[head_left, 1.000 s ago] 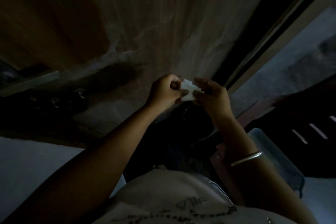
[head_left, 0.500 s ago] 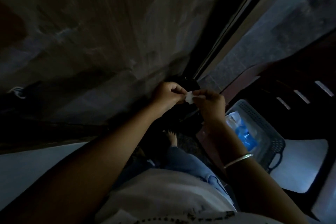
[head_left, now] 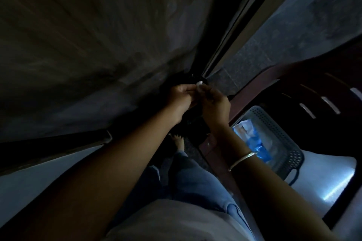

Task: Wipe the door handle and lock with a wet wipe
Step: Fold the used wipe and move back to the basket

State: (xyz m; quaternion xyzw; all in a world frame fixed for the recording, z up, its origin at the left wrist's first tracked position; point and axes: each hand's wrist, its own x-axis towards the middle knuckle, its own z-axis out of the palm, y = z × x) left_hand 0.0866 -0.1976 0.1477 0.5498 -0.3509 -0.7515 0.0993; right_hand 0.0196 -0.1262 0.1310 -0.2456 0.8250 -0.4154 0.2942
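the wiping itself does not look started. both hands meet at the centre of the frame, in front of the dark edge of the door (head_left: 109,45), and between them is a small white wet wipe (head_left: 199,84), only a rounded corner of it showing above the fingertips. the left hand (head_left: 181,100) has its fingers curled in and closed on the wipe from the left; the right hand (head_left: 215,106) pinches it from the right, thumb and forefinger pressed together on it. my reading is that the wipe is being unfolded or bunched ready for use, so the handle and the lock are both left to do. neither handle nor lock can be made out: the patch just behind the hands is too dark to tell hardware from shadow.

the door fills the upper left of the frame as a broad, flat, dull surface with faint streaks like wood grain. a pale straight frame strip (head_left: 252,25) runs diagonally up the upper right, with a speckled stone-like wall beyond it. at the right sits a grey plastic basket (head_left: 274,123) with perforated walls and rounded corners, holding crinkly blue and white packets. a thin, shiny metal bangle (head_left: 242,159) circles the right wrist. the wipe looks soft and limp, likely to crumple easily.
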